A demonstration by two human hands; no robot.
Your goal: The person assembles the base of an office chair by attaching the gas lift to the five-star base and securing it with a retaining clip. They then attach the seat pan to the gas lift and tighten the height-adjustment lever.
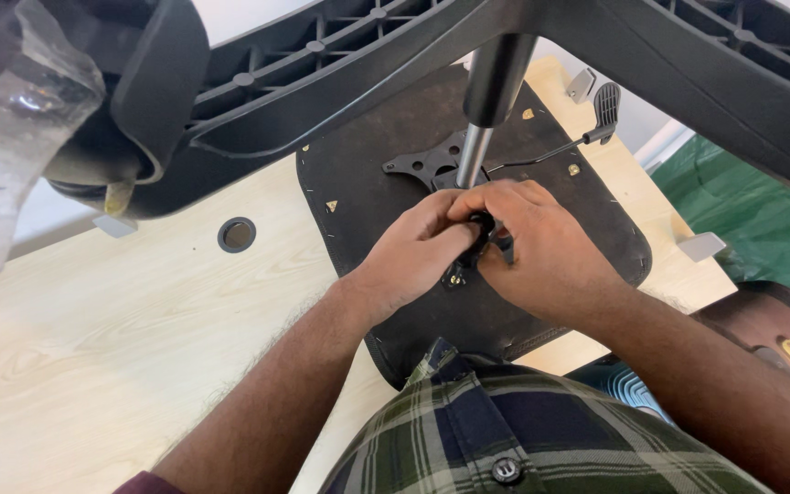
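Note:
An upturned office chair seat (377, 183) with a black fabric underside lies on a light wooden table (121, 338). A black metal mechanism plate (427, 165) is fixed to it, with a chrome gas lift cylinder (475, 151) rising from it into the black star base (395, 64) overhead. My left hand (413, 252) and my right hand (541, 242) meet at the foot of the cylinder, fingers closed around a small black part (482, 229) there. What exactly the fingers pinch is hidden. A black lever with a paddle handle (603, 110) sticks out to the right.
A castor wheel (139, 101) of the base hangs at upper left, next to a plastic-wrapped piece (11, 128). A round cable grommet (237, 234) sits in the table. Metal brackets (701, 245) lie at the table's right edge. Green sheet (761, 210) lies beyond.

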